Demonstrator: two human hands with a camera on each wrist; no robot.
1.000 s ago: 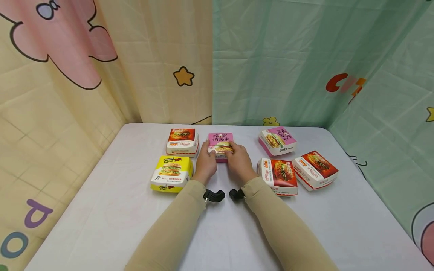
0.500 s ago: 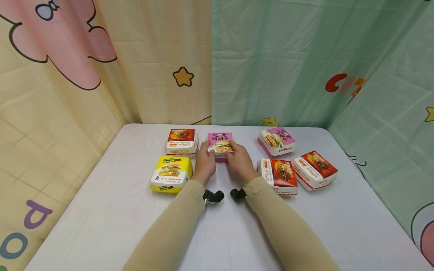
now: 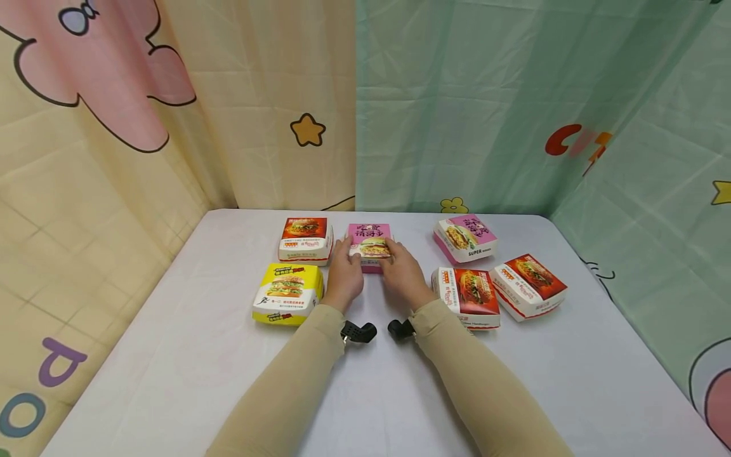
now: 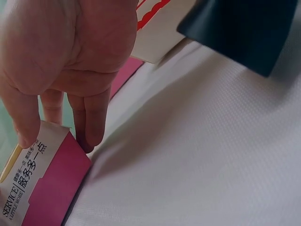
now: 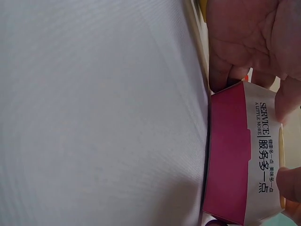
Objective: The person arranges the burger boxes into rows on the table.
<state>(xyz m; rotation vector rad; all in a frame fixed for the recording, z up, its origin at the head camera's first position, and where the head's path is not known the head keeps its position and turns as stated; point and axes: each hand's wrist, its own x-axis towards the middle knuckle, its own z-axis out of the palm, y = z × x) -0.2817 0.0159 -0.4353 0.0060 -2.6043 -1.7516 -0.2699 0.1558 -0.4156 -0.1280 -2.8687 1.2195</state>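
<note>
A pink-and-white burger box (image 3: 370,233) sits at the back middle of the white table, between the two hands. The left hand (image 3: 346,274) grips its left side, thumb at the top front edge and fingers down the side. On the other side the right hand (image 3: 403,274) holds it likewise. In the left wrist view the box's pink-and-white front (image 4: 59,181) is low on the table, near the fingertips. The right wrist view shows the same printed front (image 5: 230,155), with a thumb of each hand on its upper edge.
Left of the hands are a red-and-white burger box (image 3: 306,240) and a yellow one (image 3: 289,294). To the right stand another pink box (image 3: 466,238) and two red ones (image 3: 467,297) (image 3: 530,285). Printed curtains (image 3: 445,108) hang behind the table (image 3: 171,355).
</note>
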